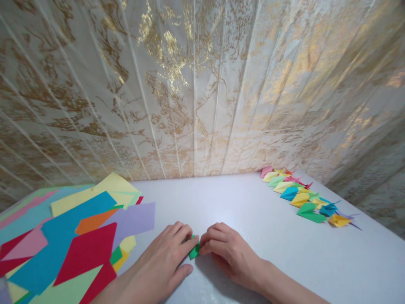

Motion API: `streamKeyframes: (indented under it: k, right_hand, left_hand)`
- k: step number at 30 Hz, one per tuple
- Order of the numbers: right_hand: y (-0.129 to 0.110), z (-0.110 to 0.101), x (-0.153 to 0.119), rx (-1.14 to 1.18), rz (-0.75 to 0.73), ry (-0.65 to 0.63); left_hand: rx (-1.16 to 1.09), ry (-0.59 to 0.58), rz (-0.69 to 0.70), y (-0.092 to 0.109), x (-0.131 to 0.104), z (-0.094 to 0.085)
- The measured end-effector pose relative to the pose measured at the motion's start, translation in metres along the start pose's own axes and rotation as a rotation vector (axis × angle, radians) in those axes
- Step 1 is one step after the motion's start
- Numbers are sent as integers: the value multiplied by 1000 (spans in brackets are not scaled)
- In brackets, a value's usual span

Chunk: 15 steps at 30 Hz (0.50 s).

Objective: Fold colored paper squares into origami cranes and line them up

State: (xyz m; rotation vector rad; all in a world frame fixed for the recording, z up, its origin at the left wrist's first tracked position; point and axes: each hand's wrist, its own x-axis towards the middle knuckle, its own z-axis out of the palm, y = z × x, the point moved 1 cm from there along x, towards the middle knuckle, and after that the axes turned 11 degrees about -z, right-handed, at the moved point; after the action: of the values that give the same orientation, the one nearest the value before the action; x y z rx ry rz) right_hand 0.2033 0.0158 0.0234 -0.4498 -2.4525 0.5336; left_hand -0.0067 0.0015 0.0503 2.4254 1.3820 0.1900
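Observation:
A small folded piece of green paper (194, 251) lies on the white table between my two hands, partly hidden by the fingers. My left hand (172, 253) has its fingers closed over the paper's upper left side, with the thumb stretched out apart below it. From the right, my right hand (229, 253) pinches the paper's edge with curled fingers. The exact shape of the fold cannot be made out under the fingertips.
Loose coloured paper sheets (85, 249) overlap in a spread pile at the left. Several folded paper figures (311, 212) stand in rows at the table's back right. A white curtain with gold patterns (190, 105) hangs behind the white table (215, 198).

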Motion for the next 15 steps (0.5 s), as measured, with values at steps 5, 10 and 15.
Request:
streamKeyframes:
  k: [5,10,15]
  right_hand:
    - [3,2,-1,12,-4,-41]
    - [5,-2,-2,108,175,67]
    - [10,-1,-2,233,291,151]
  left_hand:
    - [-12,68,82,-11,4,3]
    - [57,189,210,-15,5,6]
    - [66,180,205,-14,3,6]
